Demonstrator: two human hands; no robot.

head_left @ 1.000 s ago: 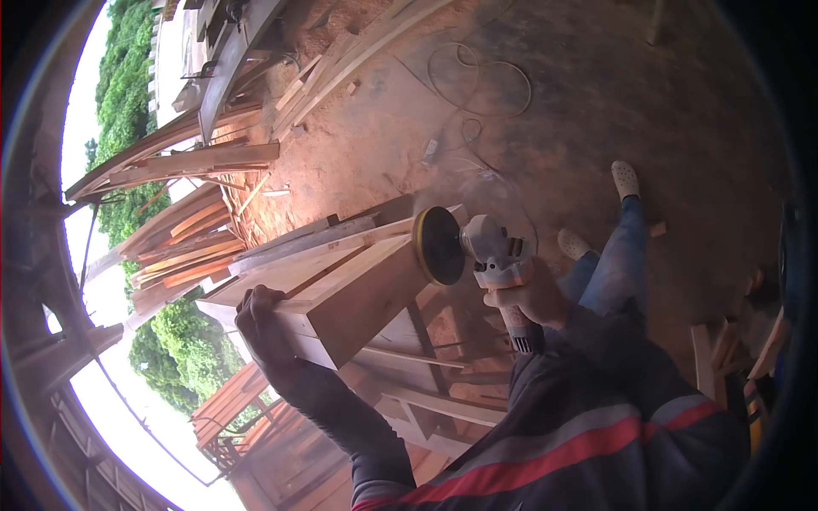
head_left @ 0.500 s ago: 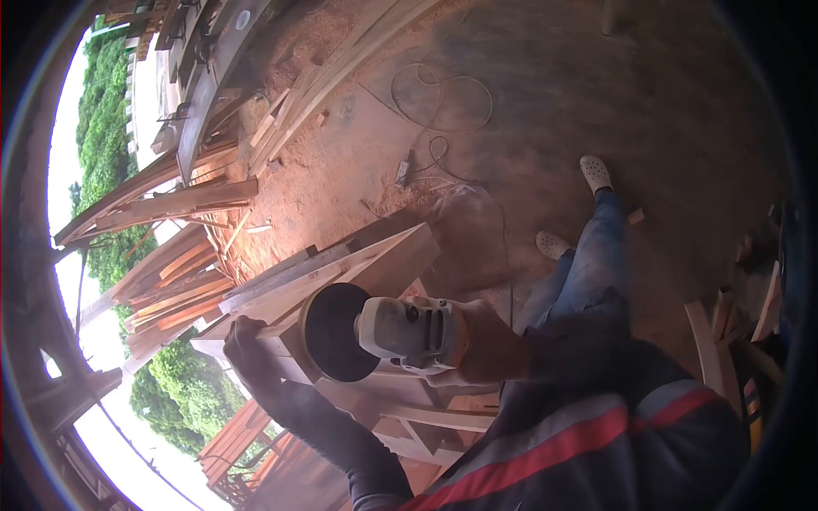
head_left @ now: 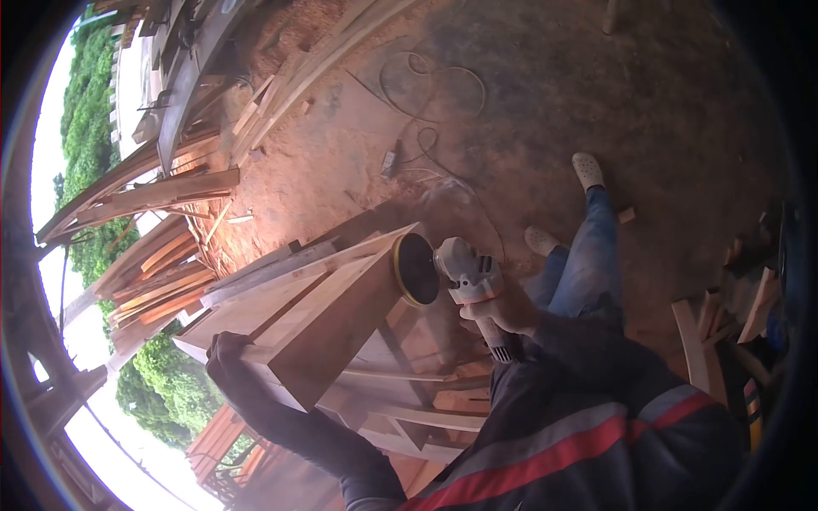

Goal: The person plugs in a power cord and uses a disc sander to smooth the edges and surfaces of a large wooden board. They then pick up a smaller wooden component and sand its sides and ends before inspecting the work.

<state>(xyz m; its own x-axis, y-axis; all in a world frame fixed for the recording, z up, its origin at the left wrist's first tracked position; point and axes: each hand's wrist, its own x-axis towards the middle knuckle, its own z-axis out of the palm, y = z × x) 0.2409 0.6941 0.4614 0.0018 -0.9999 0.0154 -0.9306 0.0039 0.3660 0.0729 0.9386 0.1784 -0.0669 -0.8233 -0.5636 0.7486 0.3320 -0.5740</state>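
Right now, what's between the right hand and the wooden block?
Head view: the sander held by the right hand; its disc meets the wooden block end.

The wooden block under my left hand is pale, bare timber, smooth and matt on its planed faces. My right hand grips the angle grinder: light grey plastic housing, dull, with a dark matt sanding disc rimmed in yellow. My sleeves are dark cloth with a red stripe. Rough sawn planks lie at the left. The ground is dusty, reddish earth, coarse and matt.
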